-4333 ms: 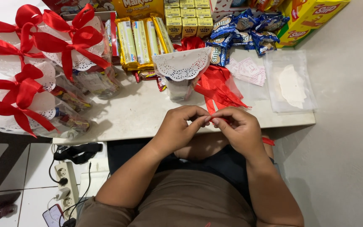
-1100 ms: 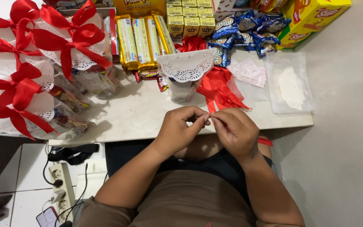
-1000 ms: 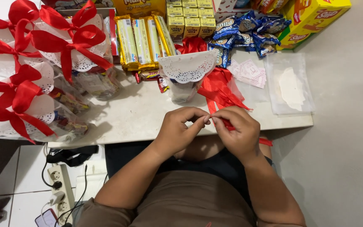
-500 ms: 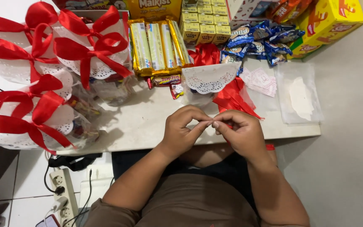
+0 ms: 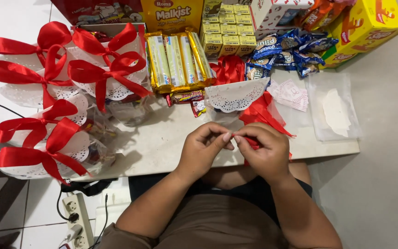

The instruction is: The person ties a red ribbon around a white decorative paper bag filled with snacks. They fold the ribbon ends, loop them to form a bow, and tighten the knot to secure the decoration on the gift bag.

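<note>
My left hand point(image 5: 203, 150) and my right hand point(image 5: 264, 152) meet fingertip to fingertip over the near edge of the low white table point(image 5: 162, 147). Both pinch a red ribbon point(image 5: 253, 142), most of it hidden inside my right fist. Its loose end trails up to a pile of red ribbon point(image 5: 261, 110) just beyond my right hand. A white paper doily point(image 5: 236, 94) sits on top of a clear bag behind my hands.
Several clear gift bags with red bows point(image 5: 56, 92) crowd the table's left side. Yellow biscuit packs point(image 5: 178, 62), blue snack packets point(image 5: 286, 50) and boxes line the back. A clear plastic bag point(image 5: 335, 108) lies at right. A power strip point(image 5: 77, 223) lies on the floor.
My hands have stayed together at the table edge, working the ribbon with small finger movements. The view has shifted slightly, so the table's objects sit lower and further right in the picture.
</note>
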